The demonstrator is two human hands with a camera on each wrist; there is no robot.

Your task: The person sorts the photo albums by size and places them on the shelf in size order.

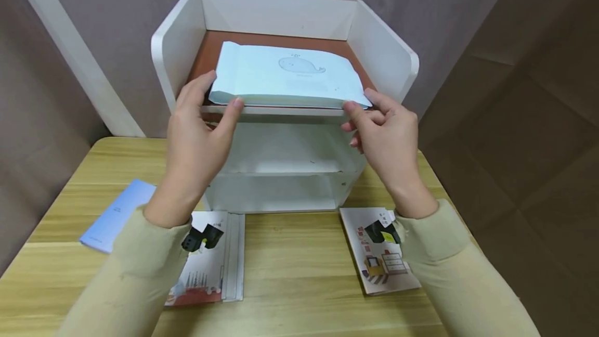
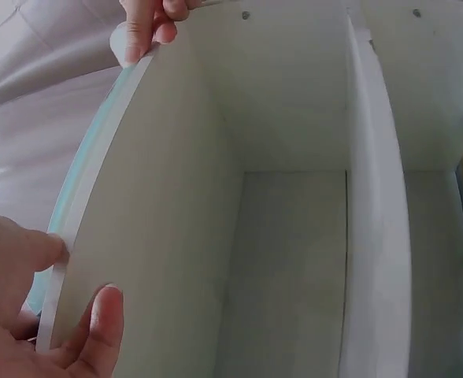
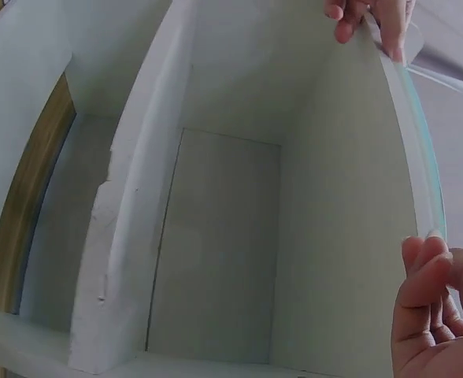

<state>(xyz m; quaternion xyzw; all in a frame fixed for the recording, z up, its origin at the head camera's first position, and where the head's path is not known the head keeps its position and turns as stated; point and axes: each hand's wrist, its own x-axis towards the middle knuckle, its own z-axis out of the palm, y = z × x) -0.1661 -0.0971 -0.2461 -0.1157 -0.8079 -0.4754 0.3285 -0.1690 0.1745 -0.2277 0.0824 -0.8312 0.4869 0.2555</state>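
Whale-print pkg btwn L hand & R hand, touching both.

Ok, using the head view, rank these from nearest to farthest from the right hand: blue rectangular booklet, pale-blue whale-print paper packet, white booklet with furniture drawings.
1. Pale-blue whale-print paper packet: touching the right hand.
2. White booklet with furniture drawings: lower right.
3. Blue rectangular booklet: far left.

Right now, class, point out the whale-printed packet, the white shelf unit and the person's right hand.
Whale-printed packet (image 1: pixel 281 76): head view, top face.
White shelf unit (image 1: pixel 276 12): head view, top back wall.
Right hand (image 1: pixel 387 135): head view, its back.
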